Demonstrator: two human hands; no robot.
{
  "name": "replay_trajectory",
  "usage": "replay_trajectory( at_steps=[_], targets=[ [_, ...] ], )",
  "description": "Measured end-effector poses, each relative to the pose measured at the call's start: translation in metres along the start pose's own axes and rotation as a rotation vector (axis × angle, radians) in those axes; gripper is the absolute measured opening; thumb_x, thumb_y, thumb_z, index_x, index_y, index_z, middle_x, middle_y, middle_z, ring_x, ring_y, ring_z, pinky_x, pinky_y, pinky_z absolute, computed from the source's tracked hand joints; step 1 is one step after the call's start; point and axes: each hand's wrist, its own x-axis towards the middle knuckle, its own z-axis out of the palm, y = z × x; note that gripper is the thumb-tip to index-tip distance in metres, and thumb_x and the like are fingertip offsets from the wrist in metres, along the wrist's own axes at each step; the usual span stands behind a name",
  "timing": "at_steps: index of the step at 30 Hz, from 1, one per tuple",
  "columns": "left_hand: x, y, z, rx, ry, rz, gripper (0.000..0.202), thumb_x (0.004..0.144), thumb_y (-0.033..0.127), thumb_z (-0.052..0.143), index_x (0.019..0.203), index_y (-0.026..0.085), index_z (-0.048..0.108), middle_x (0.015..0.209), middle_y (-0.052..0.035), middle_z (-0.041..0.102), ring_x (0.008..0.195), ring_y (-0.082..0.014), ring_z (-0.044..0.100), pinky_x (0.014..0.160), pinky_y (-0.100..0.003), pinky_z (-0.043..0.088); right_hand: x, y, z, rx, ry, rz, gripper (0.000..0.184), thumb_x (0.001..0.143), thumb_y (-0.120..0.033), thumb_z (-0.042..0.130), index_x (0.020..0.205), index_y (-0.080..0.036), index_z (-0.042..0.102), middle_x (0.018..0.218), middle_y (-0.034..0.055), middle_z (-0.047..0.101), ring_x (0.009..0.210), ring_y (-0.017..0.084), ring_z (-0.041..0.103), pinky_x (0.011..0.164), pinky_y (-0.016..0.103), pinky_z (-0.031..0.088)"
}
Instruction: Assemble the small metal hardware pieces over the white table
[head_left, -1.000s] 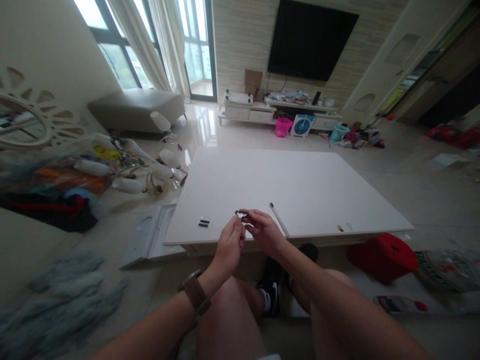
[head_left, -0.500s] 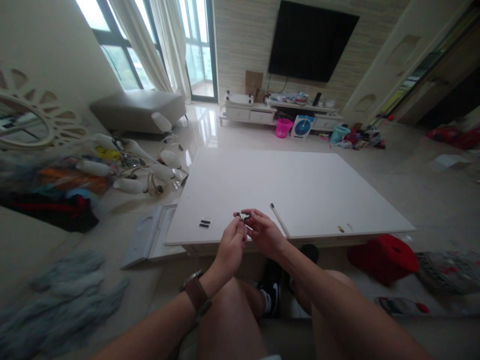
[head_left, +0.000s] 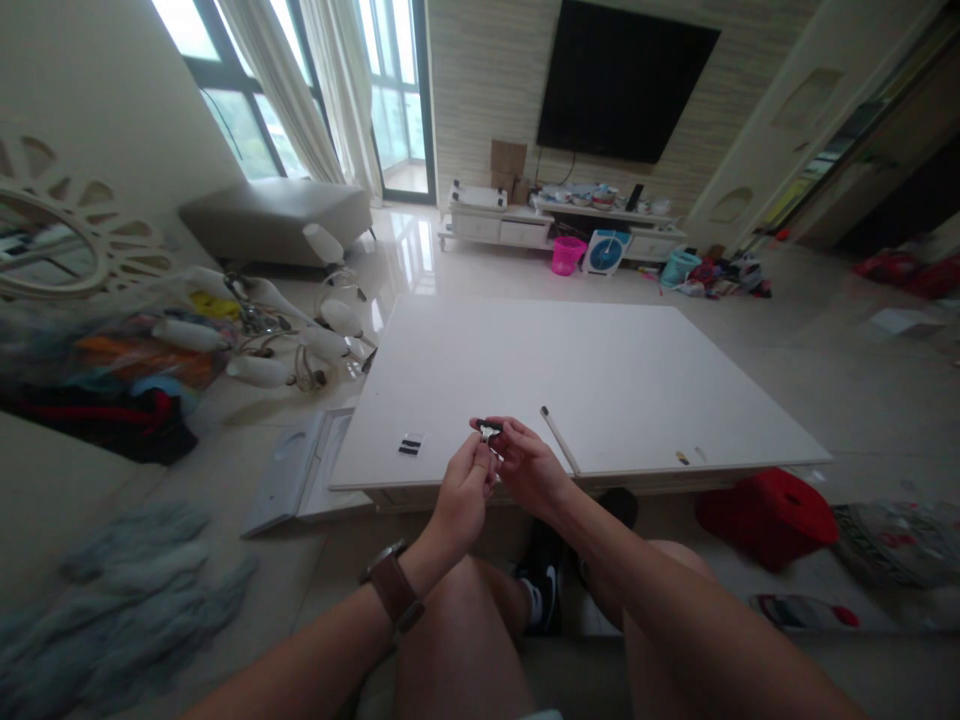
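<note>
From my remote seat I'm watching the left hand [head_left: 465, 482], thumb and fingers pinching the lower side of a small dark-and-silver piece [head_left: 489, 431]; the right hand [head_left: 534, 466] grips its right end. The piece sits at both sets of fingertips, so neither hand is nearer, and its long axis runs roughly side to side (too small for me to name it). Beneath is the white table's [head_left: 540, 360] near edge; rightward, a dark-tipped white stick [head_left: 561, 442] slants away; leftward, a black-striped packet [head_left: 409, 444] lies flat.
</note>
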Motion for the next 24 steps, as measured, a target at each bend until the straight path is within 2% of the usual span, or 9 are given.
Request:
replay_trajectory(
  at_steps=[3, 9, 19, 24],
  targets=[
    [-0.0006, -0.0012, -0.0004, 0.008, 0.009, 0.002, 0.039, 0.093, 0.055, 0.048, 0.077, 0.019, 0.042, 0.060, 0.0062, 0.039, 0.048, -0.0067, 0.031, 0.043, -0.018, 0.026, 0.0002, 0.0001, 0.0003, 0.013, 0.004, 0.003, 0.021, 0.074, -0.034, 0.077, 0.089, -0.020, 0.073, 0.112, 0.0050, 0.071, 0.073, 0.012, 0.060, 0.060, 0.023, 0.046],
    [0.0014, -0.0030, -0.0001, 0.009, 0.011, 0.013, 0.040, 0.093, 0.056, 0.048, 0.079, 0.019, 0.043, 0.061, 0.0063, 0.039, 0.049, -0.0065, 0.031, 0.043, -0.018, 0.025, 0.0024, 0.0010, -0.0010, 0.047, 0.008, 0.013, 0.020, 0.075, -0.033, 0.078, 0.087, -0.019, 0.071, 0.093, 0.0028, 0.073, 0.069, 0.012, 0.058, 0.057, 0.022, 0.044],
    [0.0022, -0.0042, -0.0006, -0.004, 0.001, 0.004, 0.040, 0.092, 0.056, 0.048, 0.081, 0.019, 0.044, 0.062, 0.0066, 0.039, 0.048, -0.0059, 0.030, 0.043, -0.017, 0.025, 0.0039, 0.0043, -0.0071, 0.043, -0.015, 0.005, 0.018, 0.079, -0.032, 0.075, 0.090, -0.019, 0.068, 0.104, 0.0049, 0.072, 0.076, 0.014, 0.062, 0.058, 0.024, 0.045],
    [0.0024, -0.0040, -0.0011, 0.021, -0.007, 0.013, 0.038, 0.094, 0.054, 0.046, 0.079, 0.019, 0.043, 0.061, 0.0065, 0.040, 0.047, -0.0057, 0.031, 0.043, -0.018, 0.026, 0.0040, 0.0048, -0.0076, 0.042, -0.030, 0.001, 0.020, 0.078, -0.033, 0.076, 0.090, -0.019, 0.068, 0.113, 0.0059, 0.071, 0.071, 0.013, 0.061, 0.056, 0.024, 0.046]
  ],
)
